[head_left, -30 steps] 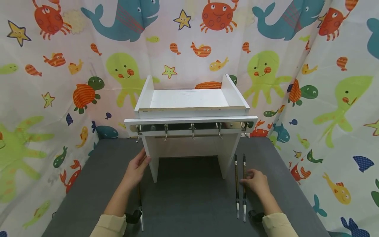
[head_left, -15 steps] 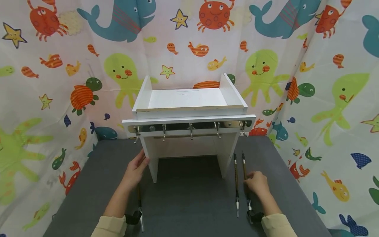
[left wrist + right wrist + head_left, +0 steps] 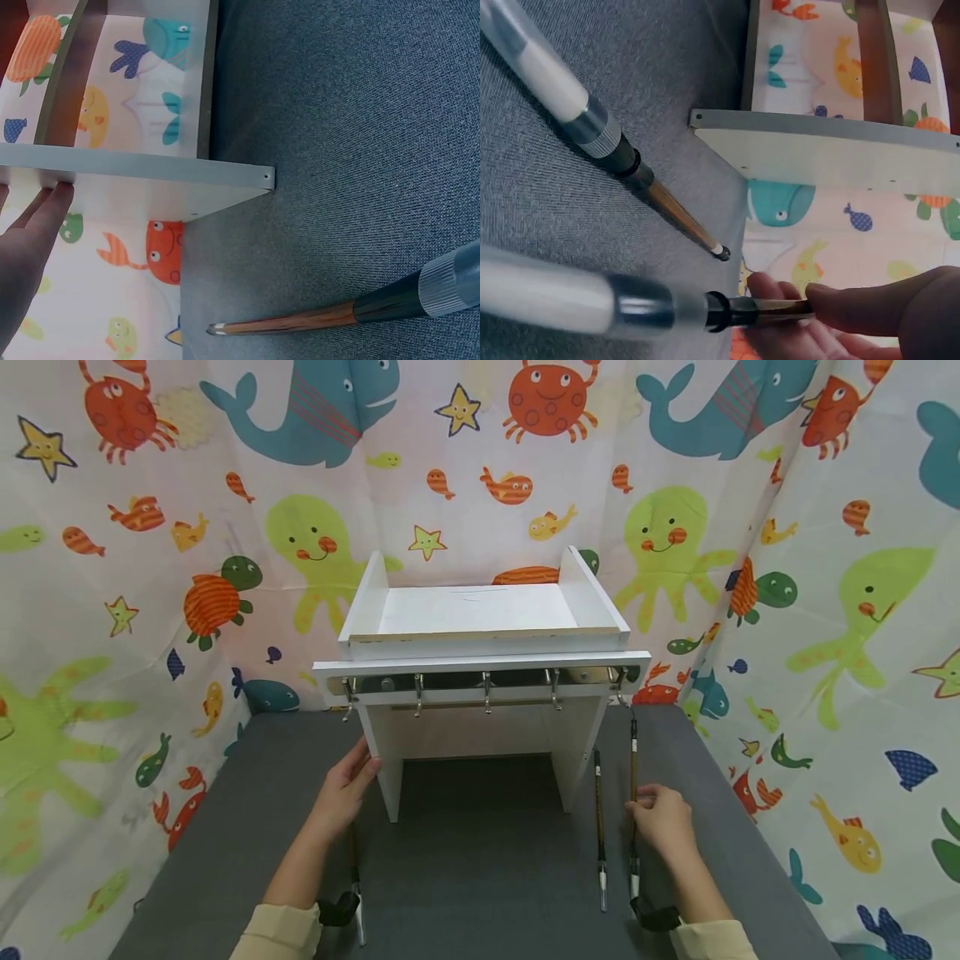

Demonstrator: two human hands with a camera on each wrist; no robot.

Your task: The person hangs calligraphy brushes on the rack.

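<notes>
A capped calligraphy brush [image 3: 633,760] stands near upright between the thumb and fingers of my right hand [image 3: 663,818]. Its top end is close under the rightmost hook [image 3: 621,687] of a white shelf unit [image 3: 480,658]; I cannot tell whether its loop is on the hook. In the right wrist view the held brush [image 3: 649,307] shows its clear cap, pointing away from the unit. My left hand [image 3: 341,797] rests its fingers on the outer face of the unit's left side panel [image 3: 135,180].
A second capped brush [image 3: 599,802] lies on the grey tabletop [image 3: 480,877] right of the unit. Another brush [image 3: 354,856] lies at the left, partly hidden by the left forearm. Several metal hooks line the front rail. A patterned curtain [image 3: 480,527] surrounds the back and sides.
My right hand has picked the brush up off the table and brought its top end toward the rightmost hook. The left hand stays at the side panel.
</notes>
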